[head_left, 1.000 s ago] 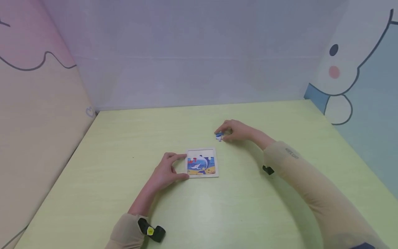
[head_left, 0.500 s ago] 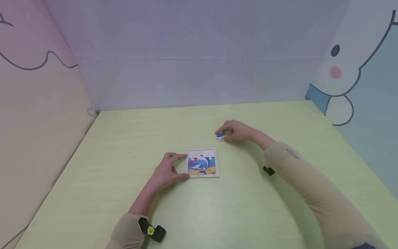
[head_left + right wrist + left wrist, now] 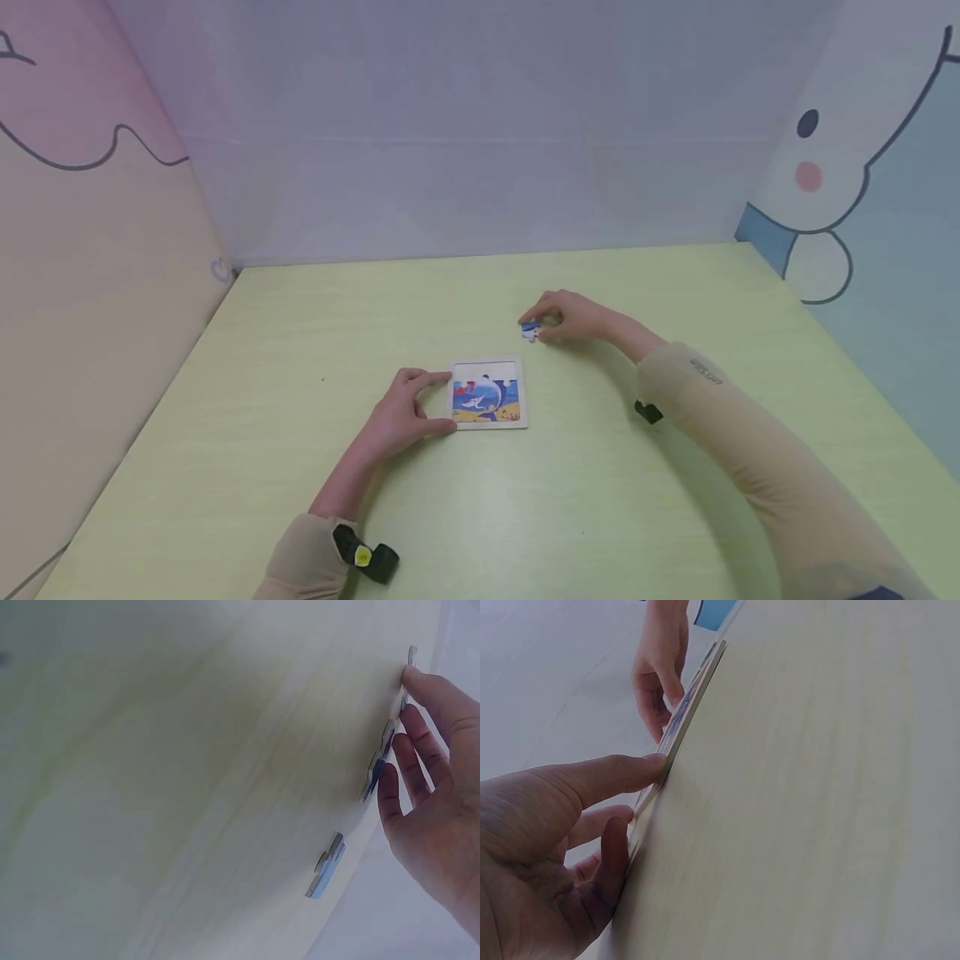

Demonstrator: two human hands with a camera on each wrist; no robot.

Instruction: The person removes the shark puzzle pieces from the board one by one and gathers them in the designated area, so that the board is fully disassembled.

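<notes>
A small square puzzle board with a white rim and a sea picture lies on the yellow-green table; its top strip is bare. My left hand holds the board's left edge between the index finger and thumb, and the board shows edge-on in the left wrist view. Farther back and to the right, my right hand pinches a blue puzzle piece against the table. In the right wrist view its fingers lie along that piece.
A second loose blue piece lies flat on the table next to the right hand. Padded walls with cartoon drawings close in the table on the left, back and right.
</notes>
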